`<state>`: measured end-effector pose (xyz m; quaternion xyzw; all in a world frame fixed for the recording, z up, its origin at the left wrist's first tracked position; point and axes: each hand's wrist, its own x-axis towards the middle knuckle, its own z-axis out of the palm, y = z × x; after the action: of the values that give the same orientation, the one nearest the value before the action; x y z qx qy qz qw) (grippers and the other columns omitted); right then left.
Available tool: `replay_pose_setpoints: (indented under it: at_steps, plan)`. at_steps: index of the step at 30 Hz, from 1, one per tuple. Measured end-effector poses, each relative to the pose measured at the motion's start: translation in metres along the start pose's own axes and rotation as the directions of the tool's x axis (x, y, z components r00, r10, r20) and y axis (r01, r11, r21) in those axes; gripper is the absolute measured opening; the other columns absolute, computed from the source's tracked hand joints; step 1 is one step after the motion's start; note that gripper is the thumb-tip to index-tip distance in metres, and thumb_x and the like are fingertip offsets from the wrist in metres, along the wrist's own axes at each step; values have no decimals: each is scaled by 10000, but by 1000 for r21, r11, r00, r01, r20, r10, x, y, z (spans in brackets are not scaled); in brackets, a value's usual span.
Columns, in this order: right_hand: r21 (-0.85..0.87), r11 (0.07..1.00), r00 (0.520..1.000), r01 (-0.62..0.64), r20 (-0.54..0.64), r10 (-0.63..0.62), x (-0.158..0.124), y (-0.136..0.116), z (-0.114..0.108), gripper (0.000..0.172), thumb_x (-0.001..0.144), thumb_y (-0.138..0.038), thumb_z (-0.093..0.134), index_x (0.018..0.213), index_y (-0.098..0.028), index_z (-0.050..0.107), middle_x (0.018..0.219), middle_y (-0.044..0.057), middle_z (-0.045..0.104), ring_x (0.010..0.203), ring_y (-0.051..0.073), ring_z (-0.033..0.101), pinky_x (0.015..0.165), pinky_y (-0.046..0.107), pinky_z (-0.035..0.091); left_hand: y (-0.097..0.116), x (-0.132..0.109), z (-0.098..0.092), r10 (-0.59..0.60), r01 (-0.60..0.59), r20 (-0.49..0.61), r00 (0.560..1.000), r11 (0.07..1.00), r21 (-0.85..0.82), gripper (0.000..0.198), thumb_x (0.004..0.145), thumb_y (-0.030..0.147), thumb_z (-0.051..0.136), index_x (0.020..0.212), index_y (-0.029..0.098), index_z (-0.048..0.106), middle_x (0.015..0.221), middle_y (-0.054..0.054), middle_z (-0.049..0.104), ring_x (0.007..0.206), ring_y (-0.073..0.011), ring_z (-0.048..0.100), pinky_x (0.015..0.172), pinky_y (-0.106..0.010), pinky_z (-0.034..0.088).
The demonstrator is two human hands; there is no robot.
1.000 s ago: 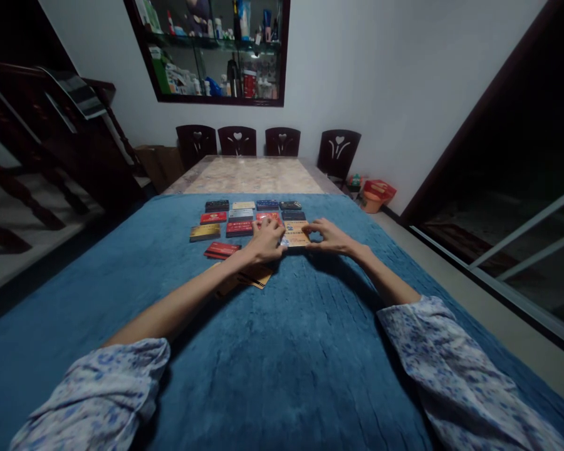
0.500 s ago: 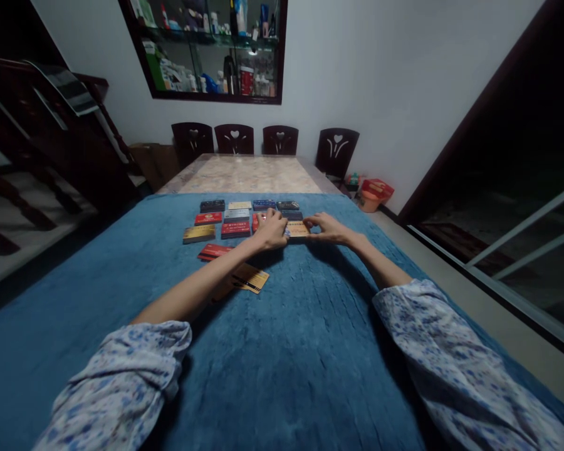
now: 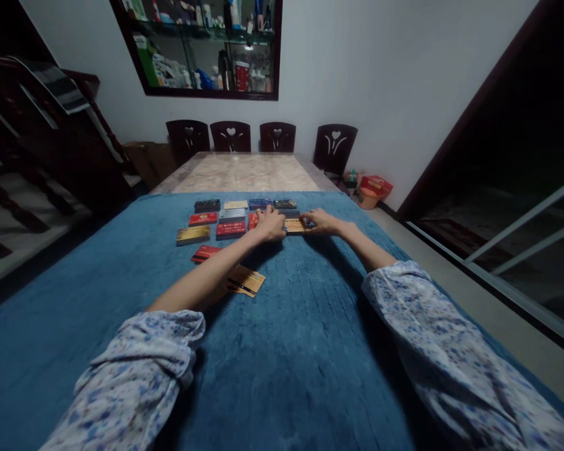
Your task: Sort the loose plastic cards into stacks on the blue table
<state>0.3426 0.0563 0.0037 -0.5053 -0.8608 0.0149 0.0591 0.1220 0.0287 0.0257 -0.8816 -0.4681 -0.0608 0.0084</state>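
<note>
A stack of yellow cards (image 3: 294, 226) lies at the right end of the front row of card stacks. My right hand (image 3: 323, 222) pinches its right end with curled thumb and fingers. My left hand (image 3: 271, 225) closes at its left end, with the fingers reaching over a red card stack (image 3: 252, 220) and partly hiding it. To the left sit another red stack (image 3: 230, 230) and a gold stack (image 3: 192, 235). Nearer me, loose yellow cards (image 3: 248, 280) and red cards (image 3: 205, 253) lie partly under my left forearm.
Further card stacks, among them a black one (image 3: 207, 205) and a dark blue one (image 3: 261, 203), stand in rows behind. A blue cloth (image 3: 282, 351) covers the near part of the marble-look table (image 3: 249, 172). Dark chairs (image 3: 230, 136) line the far end.
The view has shifted slightly, so the table things sit a little higher and further left. Both hands stay at the yellow stack, the right fingers slightly more curled.
</note>
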Motion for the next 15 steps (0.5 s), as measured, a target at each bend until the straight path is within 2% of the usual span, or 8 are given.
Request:
replay_pose_setpoints:
  at_steps: [8,15]
  plan:
    - [-77,993,990,-84,108,92,6,-4,-1,442,853,-359,677,1261,-189,669,1066,118,713,1011,272,629,934,364,446,0,15,1,-45,35,118,992,996,82,339,835,259,589,1137,152,699,1278,-193,657,1322,-413,396,1058,-654,322]
    - [-53,993,987,-105,120,110,7,-8,-3,464,822,-348,676,1257,-188,690,1115,134,709,992,274,642,869,335,472,0,18,0,-38,24,149,988,995,94,368,773,202,598,1113,149,728,1238,-190,689,1311,-421,413,1055,-668,314]
